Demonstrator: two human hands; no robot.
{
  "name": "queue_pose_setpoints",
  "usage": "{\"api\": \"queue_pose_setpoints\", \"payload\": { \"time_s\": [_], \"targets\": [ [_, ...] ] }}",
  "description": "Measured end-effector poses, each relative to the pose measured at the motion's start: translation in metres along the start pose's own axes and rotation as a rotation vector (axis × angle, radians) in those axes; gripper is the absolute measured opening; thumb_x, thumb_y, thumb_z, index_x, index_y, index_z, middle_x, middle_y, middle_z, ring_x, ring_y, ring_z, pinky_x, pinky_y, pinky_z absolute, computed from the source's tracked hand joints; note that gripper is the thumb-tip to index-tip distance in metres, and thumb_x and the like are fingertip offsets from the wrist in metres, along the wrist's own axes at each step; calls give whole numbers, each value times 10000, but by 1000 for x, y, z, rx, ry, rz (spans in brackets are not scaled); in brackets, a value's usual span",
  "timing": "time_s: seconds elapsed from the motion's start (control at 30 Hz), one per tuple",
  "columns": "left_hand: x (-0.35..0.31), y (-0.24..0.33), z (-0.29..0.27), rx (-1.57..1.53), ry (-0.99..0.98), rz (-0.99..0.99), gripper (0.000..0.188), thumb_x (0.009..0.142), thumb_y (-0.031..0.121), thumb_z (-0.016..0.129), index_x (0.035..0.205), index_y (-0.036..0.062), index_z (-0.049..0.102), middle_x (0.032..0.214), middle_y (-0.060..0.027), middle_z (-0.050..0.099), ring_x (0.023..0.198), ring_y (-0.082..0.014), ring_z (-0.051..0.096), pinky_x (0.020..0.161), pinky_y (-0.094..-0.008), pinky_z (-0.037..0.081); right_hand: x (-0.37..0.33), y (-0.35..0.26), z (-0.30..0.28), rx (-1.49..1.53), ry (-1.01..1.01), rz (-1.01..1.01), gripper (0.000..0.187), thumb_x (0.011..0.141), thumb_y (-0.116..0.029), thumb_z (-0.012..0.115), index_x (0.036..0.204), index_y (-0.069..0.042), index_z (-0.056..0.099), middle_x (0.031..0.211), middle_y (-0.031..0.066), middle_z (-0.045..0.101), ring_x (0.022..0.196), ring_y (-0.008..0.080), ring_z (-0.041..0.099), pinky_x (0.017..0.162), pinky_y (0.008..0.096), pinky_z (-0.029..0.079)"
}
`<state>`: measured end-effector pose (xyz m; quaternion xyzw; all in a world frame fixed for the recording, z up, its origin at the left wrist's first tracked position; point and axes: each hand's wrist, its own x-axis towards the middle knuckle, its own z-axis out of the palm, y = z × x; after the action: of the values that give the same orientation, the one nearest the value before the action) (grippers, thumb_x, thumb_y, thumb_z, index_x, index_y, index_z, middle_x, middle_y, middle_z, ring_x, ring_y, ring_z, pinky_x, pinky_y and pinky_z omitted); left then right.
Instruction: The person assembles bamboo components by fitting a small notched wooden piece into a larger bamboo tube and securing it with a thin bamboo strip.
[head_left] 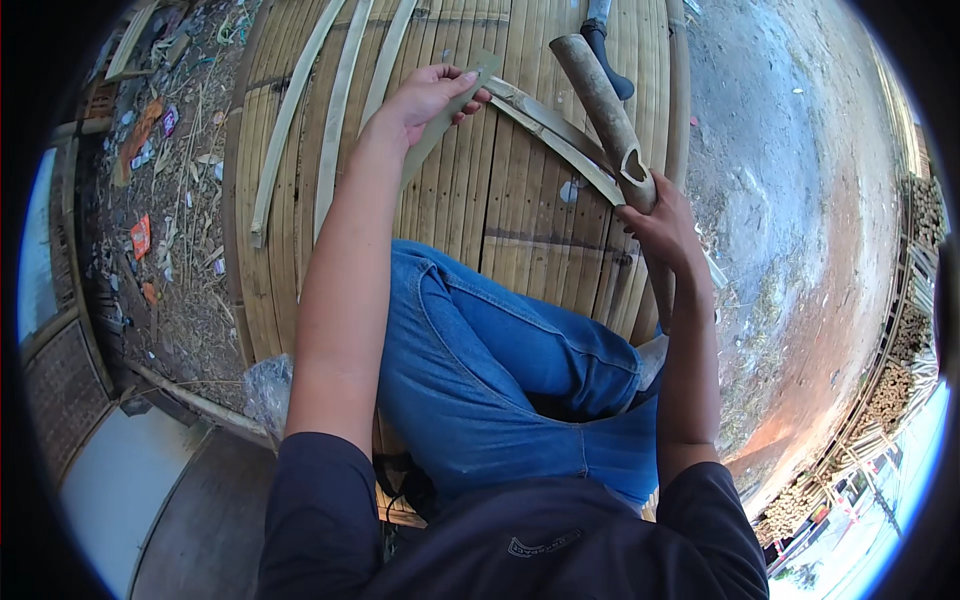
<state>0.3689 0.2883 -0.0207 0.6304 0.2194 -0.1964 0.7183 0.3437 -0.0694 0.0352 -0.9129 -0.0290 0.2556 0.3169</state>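
Observation:
My left hand [432, 98] pinches a flat greenish bamboo strip [432, 140] between thumb and fingers, over the slatted bamboo bench [440, 215]. To its right, my right hand [664, 228] is closed around the near end of a bamboo tube [598, 100], which has a cut opening in its side. Two pale split bamboo strips [560, 148] run from near my left fingers toward my right hand. Whether the right hand also grips their ends, I cannot tell.
Several long bamboo strips [290, 120] lie on the bench's left side. A tool with a black handle [606, 62] rests at the far right of the bench. Litter-strewn ground [165, 200] is at left, bare ground [790, 200] at right. Clear plastic [268, 395] sits beside my left arm.

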Motion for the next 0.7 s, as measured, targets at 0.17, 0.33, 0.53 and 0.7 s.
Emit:
{"api": "queue_pose_setpoints", "payload": {
  "time_s": [0.17,0.33,0.53,0.7],
  "targets": [
    [-5,10,10,31,5,-1,211,1024,242,614,1113,52,590,1017,-85,745,895,-115,689,721,-267,536,-7,2,7,-24,18,-8,514,742,-215,752,1188,10,632,1051,253,698,1012,403,677,902,449,518],
    [-9,8,24,155,37,23,224,1035,235,588,1129,31,591,1012,-106,750,906,-145,705,811,-296,556,-12,10,6,-78,-5,-16,492,794,-190,755,1211,26,607,891,184,705,777,256,715,712,395,563],
    [-8,19,12,271,-88,2,260,1041,234,573,1158,2,576,1030,-139,749,921,-177,726,888,-324,564,-24,5,3,-40,1,12,456,743,-205,732,1124,28,642,995,265,697,964,416,683,868,458,524],
    [-10,27,17,361,-73,36,260,1043,235,569,1174,11,577,1034,-146,748,947,-186,731,906,-342,570,-29,-1,7,0,5,9,450,750,-189,729,1128,36,636,1014,270,690,987,420,675,877,458,523]
  ]
}}
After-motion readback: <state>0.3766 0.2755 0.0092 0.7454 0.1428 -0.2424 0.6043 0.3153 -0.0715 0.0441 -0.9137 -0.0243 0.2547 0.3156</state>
